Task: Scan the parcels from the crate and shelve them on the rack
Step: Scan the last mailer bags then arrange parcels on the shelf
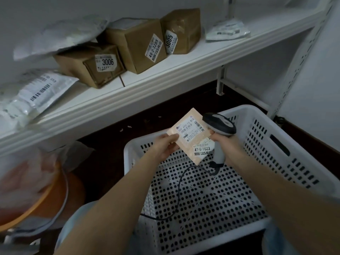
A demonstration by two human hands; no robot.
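My left hand (164,146) pinches the left edge of a flat beige parcel (190,138) with white labels, held above the white perforated crate (276,144). My right hand (227,146) grips the handle of a grey barcode scanner (219,124), whose dark head sits just right of the parcel's upper label. The scanner's black cable (181,183) hangs down into the crate. No parcels show inside the crate. The white rack shelf (147,85) runs across above.
On the shelf stand three brown boxes (136,45) with number labels, white poly bags at the left (36,92) and a small white bag at the right (227,31). An orange container under clear plastic (36,196) sits at the lower left. Dark floor lies under the shelf.
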